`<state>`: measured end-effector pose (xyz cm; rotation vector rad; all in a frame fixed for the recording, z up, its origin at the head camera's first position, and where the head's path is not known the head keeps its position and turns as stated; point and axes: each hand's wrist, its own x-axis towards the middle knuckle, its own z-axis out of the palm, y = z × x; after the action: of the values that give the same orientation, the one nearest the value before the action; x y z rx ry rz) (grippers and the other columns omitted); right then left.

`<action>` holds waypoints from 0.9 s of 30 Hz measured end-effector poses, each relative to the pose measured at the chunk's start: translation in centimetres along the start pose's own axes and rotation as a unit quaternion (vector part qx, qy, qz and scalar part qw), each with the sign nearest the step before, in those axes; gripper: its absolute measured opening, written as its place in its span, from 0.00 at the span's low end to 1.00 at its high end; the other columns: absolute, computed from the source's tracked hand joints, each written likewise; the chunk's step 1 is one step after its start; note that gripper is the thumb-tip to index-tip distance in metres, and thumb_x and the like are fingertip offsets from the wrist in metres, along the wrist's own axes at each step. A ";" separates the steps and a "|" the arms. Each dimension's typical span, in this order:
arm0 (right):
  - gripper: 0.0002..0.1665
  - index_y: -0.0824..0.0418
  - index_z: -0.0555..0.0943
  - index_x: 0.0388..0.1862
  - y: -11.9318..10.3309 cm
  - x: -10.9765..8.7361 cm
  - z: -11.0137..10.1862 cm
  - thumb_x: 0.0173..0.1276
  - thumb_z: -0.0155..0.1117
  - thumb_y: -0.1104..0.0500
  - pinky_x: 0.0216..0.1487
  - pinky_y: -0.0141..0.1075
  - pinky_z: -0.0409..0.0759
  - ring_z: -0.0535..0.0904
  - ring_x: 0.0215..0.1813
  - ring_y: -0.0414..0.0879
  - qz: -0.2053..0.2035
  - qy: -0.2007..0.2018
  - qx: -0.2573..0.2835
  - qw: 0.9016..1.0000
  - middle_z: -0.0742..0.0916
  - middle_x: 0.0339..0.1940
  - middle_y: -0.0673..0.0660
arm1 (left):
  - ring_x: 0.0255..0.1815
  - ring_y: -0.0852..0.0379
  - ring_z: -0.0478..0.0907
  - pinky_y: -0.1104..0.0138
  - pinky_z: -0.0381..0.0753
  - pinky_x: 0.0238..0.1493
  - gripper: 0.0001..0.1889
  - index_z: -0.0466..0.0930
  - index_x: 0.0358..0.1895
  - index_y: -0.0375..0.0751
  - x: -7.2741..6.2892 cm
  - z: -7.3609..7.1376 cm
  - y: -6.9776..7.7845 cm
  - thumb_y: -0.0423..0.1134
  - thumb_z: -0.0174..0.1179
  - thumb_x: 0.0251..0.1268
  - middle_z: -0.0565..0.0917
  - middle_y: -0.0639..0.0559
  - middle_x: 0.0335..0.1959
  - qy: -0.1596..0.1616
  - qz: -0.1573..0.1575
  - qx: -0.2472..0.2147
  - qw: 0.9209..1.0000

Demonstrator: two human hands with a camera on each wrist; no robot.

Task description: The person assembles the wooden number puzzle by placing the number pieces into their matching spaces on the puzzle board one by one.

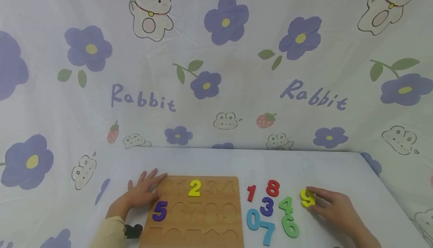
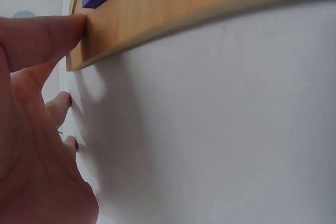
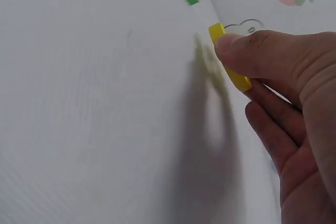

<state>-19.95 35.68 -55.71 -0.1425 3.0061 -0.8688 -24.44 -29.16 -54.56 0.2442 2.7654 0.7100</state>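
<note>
In the head view, my right hand (image 1: 335, 206) pinches a yellow number 9 (image 1: 307, 198) between thumb and fingers. The right wrist view shows the 9 (image 3: 231, 59) tilted and held off the white table, with a shadow below it. My left hand (image 1: 144, 189) lies at the upper left corner of a wooden number board (image 1: 189, 223), fingers spread. Its thumb (image 2: 47, 38) touches the board's surface in the left wrist view. On the board sit a yellow 2 (image 1: 194, 188) in the top row and a purple 5 (image 1: 159, 210) at the left of the middle row.
Right of the board lie a red 1 (image 1: 251, 192), red 8 (image 1: 272, 188), purple 3 (image 1: 267, 206), green 4 (image 1: 286, 205), green 6 (image 1: 290, 226), blue 0 (image 1: 253, 219) and blue 7 (image 1: 267, 233). A rabbit-print curtain (image 1: 236, 60) hangs behind the white table (image 1: 203, 161).
</note>
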 end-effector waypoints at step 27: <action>0.36 0.52 0.86 0.71 -12.6 -3.5 -1.9 0.64 0.86 0.51 0.68 0.64 0.85 0.86 0.71 0.63 -0.023 0.017 0.039 0.999 0.91 0.66 0.56 | 0.89 0.19 0.27 0.17 0.16 0.74 0.42 0.68 0.85 0.54 0.2 0.2 -1.0 0.45 0.68 0.67 0.46 0.34 0.92 -0.007 0.006 -0.056 0.998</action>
<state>-15.45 26.43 -47.47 -0.1991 3.0065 -1.0020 -24.61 -29.86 -55.28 0.2422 2.7031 0.8596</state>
